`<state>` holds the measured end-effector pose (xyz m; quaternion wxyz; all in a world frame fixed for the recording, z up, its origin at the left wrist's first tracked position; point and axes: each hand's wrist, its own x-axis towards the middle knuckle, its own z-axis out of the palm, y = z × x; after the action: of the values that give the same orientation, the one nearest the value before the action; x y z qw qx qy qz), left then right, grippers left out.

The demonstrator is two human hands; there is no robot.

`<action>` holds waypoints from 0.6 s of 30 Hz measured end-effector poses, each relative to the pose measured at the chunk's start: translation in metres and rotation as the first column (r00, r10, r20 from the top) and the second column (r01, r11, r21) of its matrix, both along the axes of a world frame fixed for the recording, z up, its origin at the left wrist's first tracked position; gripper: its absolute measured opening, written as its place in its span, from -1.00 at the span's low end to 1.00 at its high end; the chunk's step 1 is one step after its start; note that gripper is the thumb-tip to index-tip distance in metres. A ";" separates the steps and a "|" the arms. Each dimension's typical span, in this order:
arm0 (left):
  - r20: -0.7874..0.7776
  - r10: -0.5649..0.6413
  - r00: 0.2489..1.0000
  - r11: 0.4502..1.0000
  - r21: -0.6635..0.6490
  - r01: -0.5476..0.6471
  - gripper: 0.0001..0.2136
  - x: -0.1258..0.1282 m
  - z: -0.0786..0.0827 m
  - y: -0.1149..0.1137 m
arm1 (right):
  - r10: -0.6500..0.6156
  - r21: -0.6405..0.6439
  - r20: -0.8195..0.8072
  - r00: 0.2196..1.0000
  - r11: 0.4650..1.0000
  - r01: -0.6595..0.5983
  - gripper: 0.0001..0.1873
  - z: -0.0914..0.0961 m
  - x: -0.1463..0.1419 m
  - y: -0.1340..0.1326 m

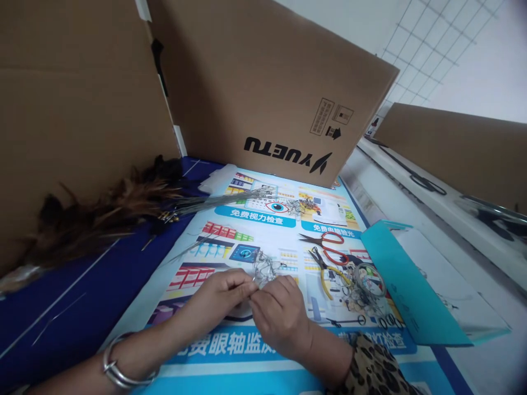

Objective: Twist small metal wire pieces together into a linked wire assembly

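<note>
Low in the middle of the head view, my left hand (235, 292) and my right hand (280, 314) meet at the fingertips. Both are closed in a pinch on a bit of thin silver wire, mostly covered by the fingers. Just beyond them lies a tangle of small silver wire pieces (265, 267), close to or touching my fingertips; I cannot tell which. To the right of my right hand are red-handled scissors (334, 247), yellow-handled pliers (327, 277) and a coil of wire (369, 280) over more loose wire bits.
A printed sheet (288, 241) covers the table. Long thin wires (230, 198) and brown feathers (111, 211) lie at left. Tall cardboard panels (255, 82) stand at the back and left. A teal open box (405, 285) sits at right, near a white ledge (461, 219).
</note>
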<state>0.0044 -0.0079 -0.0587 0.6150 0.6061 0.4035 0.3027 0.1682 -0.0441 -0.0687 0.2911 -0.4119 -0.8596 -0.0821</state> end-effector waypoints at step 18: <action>0.377 0.165 0.911 0.913 -0.407 0.003 -0.88 0.004 -0.007 -0.006 | -0.076 -0.080 -0.165 0.983 0.995 0.064 -0.92 -0.009 0.000 0.006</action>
<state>0.0080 -0.0139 -0.0658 0.7820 0.3745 0.3464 0.3583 0.1679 -0.0379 -0.0774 0.3441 -0.4578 -0.8194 -0.0253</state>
